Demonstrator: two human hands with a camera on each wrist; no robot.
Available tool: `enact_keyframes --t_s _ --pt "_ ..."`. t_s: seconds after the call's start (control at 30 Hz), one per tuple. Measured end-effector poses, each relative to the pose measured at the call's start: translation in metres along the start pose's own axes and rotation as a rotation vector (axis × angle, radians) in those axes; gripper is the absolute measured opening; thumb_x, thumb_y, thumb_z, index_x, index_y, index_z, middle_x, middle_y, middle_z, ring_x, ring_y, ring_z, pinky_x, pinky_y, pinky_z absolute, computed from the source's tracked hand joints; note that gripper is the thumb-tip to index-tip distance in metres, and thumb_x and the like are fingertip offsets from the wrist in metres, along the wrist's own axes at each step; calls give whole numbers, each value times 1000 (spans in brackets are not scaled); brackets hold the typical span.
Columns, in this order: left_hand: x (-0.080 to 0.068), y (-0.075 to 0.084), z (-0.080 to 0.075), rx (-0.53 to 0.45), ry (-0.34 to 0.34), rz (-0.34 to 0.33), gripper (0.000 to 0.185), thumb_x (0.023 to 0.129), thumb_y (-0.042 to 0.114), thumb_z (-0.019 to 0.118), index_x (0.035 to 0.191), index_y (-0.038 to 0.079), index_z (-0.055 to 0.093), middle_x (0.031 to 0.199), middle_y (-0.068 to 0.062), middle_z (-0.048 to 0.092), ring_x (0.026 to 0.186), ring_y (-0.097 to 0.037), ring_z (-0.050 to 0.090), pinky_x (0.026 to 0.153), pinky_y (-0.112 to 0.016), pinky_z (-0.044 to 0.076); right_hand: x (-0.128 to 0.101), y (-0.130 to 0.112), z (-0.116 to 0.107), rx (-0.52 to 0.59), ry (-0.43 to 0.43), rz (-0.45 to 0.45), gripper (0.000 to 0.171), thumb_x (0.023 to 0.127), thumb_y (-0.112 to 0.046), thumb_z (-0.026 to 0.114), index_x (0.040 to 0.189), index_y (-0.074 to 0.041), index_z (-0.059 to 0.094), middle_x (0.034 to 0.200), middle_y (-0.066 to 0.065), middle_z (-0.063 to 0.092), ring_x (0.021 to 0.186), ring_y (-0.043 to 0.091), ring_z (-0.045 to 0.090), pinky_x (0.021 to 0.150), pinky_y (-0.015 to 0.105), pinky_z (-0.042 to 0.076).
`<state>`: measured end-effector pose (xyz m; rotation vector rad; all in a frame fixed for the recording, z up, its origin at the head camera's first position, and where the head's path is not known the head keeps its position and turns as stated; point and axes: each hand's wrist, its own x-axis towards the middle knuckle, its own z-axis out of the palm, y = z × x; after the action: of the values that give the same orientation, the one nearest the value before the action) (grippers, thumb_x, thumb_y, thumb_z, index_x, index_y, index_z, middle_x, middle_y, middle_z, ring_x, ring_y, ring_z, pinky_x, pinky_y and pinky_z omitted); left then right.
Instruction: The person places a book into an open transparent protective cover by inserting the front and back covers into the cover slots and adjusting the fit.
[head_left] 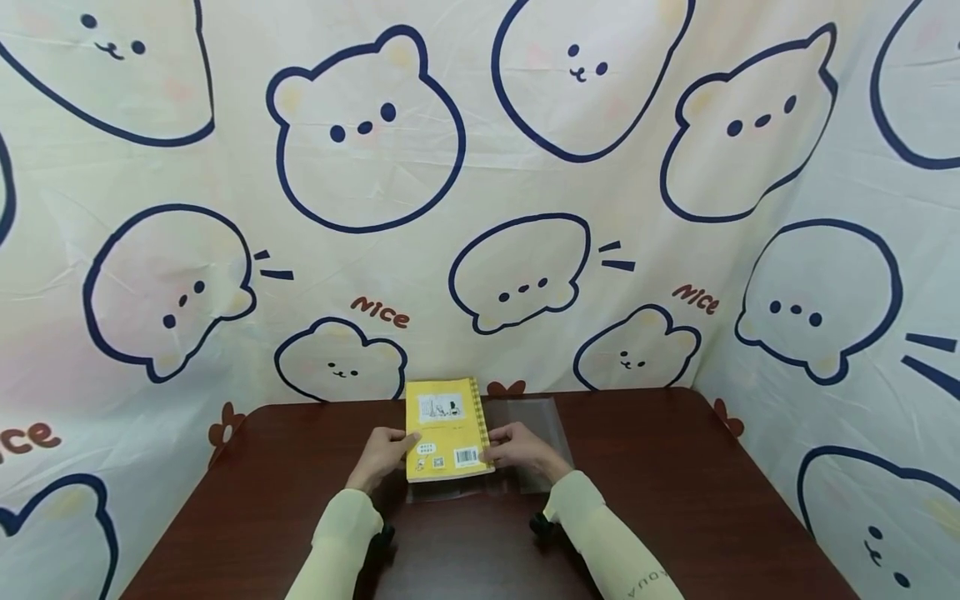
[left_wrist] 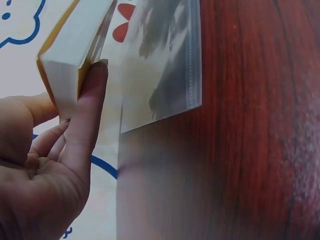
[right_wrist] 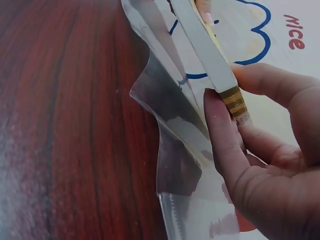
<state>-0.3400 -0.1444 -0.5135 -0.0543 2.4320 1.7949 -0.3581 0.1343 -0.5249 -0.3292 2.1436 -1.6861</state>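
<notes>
A yellow spiral-bound notebook (head_left: 447, 432) is held between both hands over the far part of the table, its barcode side showing in the head view. My left hand (head_left: 382, 457) grips its left edge, thumb on the cover; the left wrist view shows the page block (left_wrist: 75, 47) between thumb and fingers. On the coil side, my right hand (head_left: 522, 450) pinches the right edge near the lower corner. A clear plastic sleeve (head_left: 546, 429) lies beneath and to the right of the notebook. Its thin, creased film (right_wrist: 175, 165) spreads below the notebook in the right wrist view.
The dark brown wooden table (head_left: 645, 492) reaches back to a cloth backdrop (head_left: 525, 192) printed with cartoon bears. The cloth also hangs along both sides of the table.
</notes>
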Motion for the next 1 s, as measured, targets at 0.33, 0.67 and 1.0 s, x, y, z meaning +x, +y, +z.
enact_keyframes --t_s 0.33,0.67,1.0 --pt "2 0 3 147 27 -12 32 104 18 59 115 -10 70 85 -11 75 67 -16 70 56 -26 51 -7 -4 6 -71 16 42 36 85 -10 81 118 2 73 99 11 77 87 21 74 72 34 61" --pt "1 -4 7 289 74 -10 31 102 21 62 106 -8 74 78 -8 72 63 -15 63 55 -25 46 -11 -5 11 -212 48 22 27 82 -11 84 106 0 76 85 7 75 69 15 66 62 30 55" --pt "-1 -7 10 337 77 -25 31 101 21 63 103 -8 74 78 -8 70 62 -16 59 53 -25 42 -16 -6 14 -288 86 25 43 80 -12 86 116 6 70 84 5 74 74 17 70 66 34 58"
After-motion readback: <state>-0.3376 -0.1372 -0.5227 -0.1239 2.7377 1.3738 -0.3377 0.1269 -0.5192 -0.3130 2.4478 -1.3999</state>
